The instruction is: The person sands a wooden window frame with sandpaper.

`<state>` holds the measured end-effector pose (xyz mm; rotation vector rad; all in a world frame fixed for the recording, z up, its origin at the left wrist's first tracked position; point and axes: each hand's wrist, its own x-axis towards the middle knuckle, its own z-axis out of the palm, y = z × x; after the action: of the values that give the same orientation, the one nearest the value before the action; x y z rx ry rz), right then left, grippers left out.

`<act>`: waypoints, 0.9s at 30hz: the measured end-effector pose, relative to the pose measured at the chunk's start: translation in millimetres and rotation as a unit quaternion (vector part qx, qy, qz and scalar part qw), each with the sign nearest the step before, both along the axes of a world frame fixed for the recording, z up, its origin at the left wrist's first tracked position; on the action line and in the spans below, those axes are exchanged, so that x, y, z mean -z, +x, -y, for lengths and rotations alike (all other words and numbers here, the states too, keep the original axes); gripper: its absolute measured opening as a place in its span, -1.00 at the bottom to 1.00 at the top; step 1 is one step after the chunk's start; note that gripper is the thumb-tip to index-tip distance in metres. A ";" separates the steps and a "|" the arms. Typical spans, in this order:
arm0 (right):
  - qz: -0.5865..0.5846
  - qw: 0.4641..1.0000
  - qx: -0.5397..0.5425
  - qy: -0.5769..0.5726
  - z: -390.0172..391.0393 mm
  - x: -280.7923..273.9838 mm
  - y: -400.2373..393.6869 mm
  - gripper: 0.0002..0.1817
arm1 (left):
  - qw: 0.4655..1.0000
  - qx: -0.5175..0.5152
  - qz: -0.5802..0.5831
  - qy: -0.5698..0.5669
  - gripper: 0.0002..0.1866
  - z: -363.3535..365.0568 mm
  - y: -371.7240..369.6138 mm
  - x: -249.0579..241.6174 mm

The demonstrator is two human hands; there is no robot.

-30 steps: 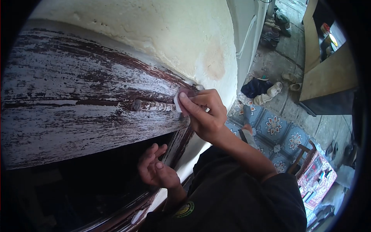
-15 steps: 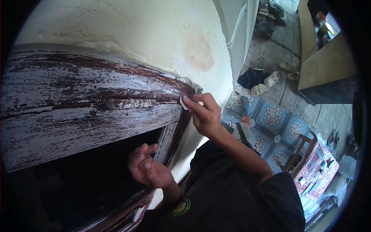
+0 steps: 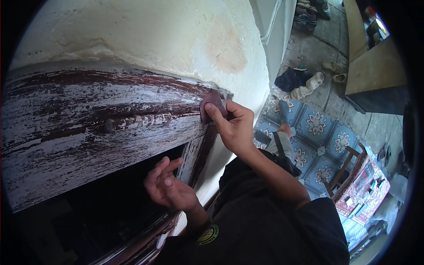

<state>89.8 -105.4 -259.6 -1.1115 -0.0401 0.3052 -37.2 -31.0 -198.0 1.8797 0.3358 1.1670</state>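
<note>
My right hand (image 3: 238, 130) pinches a reddish-brown piece of sandpaper (image 3: 213, 98) between thumb and fingers. The paper lies against the right end of a worn wooden beam (image 3: 66, 106), whose whitish coat is scraped through to dark brown. Along the beam runs a small turned wooden ornament (image 3: 139, 121) with flaking white paint. Lower down, my left hand (image 3: 170, 185) hovers in front of the dark opening under the beam, palm partly showing. Its fingers are loosely bent and apart, with nothing in them.
A cream plaster wall (image 3: 154, 35) borders the beam. Blue patterned floor covering (image 3: 316, 123) lies below, with shoes (image 3: 302, 92) beyond it. A cloth-covered stand (image 3: 362, 190) holding small items is at lower right; a wooden cabinet (image 3: 375, 70) stands at upper right.
The sandpaper showed a pale, small edge before; now its brown face is turned into view. My right hand stays at the beam's end. The view has shifted slightly.
</note>
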 end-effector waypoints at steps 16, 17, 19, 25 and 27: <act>0.152 0.982 0.102 0.046 -10.3 -14.6 23.3 -0.89 | 0.999 -0.017 -0.027 0.029 -0.60 2.0 2.8 2.9; 0.149 0.981 0.111 0.060 -12.0 -8.2 21.7 -0.89 | 0.999 -0.009 -0.026 0.030 -0.60 0.0 3.1 1.1; 0.138 0.980 0.110 0.088 -18.9 37.8 10.5 -0.88 | 0.999 0.020 -0.020 0.026 -0.61 -2.9 2.6 1.1; 0.305 0.937 0.168 -0.040 -6.9 -12.2 36.8 -0.74 | 0.987 0.115 -0.044 -0.105 -0.66 10.2 -16.6 14.4; 0.302 0.941 0.150 -0.029 -6.6 12.1 32.8 -0.74 | 0.985 0.085 -0.065 -0.136 -0.69 21.1 -23.6 16.0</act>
<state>122.5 -98.8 -271.7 -1.2160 -0.4052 -0.3182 -60.9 -52.1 -214.0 1.7113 0.3787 0.8416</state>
